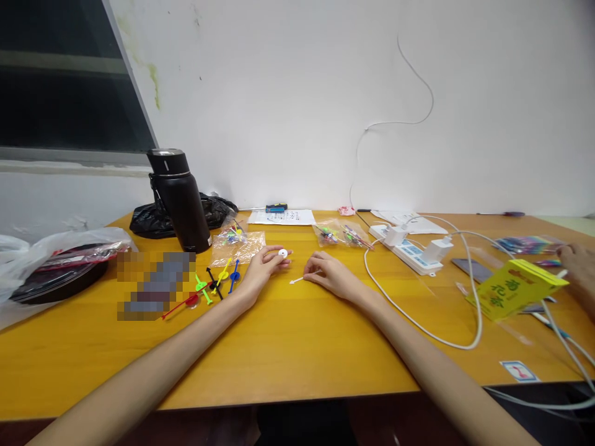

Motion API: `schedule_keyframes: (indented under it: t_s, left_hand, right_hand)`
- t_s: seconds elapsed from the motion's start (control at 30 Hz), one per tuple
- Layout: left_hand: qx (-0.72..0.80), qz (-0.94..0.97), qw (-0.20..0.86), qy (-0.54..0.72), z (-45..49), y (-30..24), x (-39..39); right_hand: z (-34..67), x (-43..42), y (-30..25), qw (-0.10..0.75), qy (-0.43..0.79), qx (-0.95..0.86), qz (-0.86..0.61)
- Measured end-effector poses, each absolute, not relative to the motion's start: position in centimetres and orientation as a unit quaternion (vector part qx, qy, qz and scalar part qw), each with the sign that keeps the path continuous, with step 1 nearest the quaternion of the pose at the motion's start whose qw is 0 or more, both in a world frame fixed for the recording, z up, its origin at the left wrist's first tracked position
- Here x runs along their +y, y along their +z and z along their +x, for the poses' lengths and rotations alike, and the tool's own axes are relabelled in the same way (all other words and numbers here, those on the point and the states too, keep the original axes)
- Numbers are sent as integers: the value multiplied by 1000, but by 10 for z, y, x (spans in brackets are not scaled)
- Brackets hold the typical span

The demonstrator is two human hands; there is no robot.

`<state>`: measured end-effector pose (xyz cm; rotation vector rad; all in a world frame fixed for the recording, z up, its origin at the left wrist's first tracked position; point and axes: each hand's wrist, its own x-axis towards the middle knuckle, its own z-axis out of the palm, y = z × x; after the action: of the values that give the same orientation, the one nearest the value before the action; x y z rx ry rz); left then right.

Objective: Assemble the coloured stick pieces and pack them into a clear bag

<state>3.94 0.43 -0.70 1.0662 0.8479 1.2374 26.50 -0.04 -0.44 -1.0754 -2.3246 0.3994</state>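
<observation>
My left hand (267, 263) is closed, pinching a small white disc (282, 253) with a hole in its middle. Just to the right, my right hand (328, 272) grips the tail of a thin white arrow (297, 281), whose tip points left, low over the tabletop. Left of my left hand lie several plastic spinner arrows on round bases: a blue spinner arrow (235, 276), a yellow one (223, 275), a black one (214, 285), a green one (201, 287) and a red spinner arrow (191, 301).
A clear bag (239, 251) lies behind the spinners, near a black bottle (182, 207). Farther back are bags of parts (341, 233) and a screwdriver (276, 208). On the right, white cables run from a power strip (413, 254); a yellow box (514, 288) stands near another person's hand (579, 266).
</observation>
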Motion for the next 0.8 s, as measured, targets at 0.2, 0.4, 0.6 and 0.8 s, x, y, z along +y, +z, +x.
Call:
schedule_keyframes:
  t_s: [0.2,0.4,0.6,0.8]
  left_hand:
    - [366,463,605,535,39,-7,4]
    - [361,465,606,535,40,-9,5]
    - [371,467,606,526,39,-10,6]
    - [342,520,598,505,42,-11,4]
  right_hand:
    - [264,3,-8,302,152,-837,-430]
    - [261,4,-7,379,219,-769,-466]
    - [260,9,-3,447,351,-697,-437]
    - [254,3,0,458,421,-669,-406]
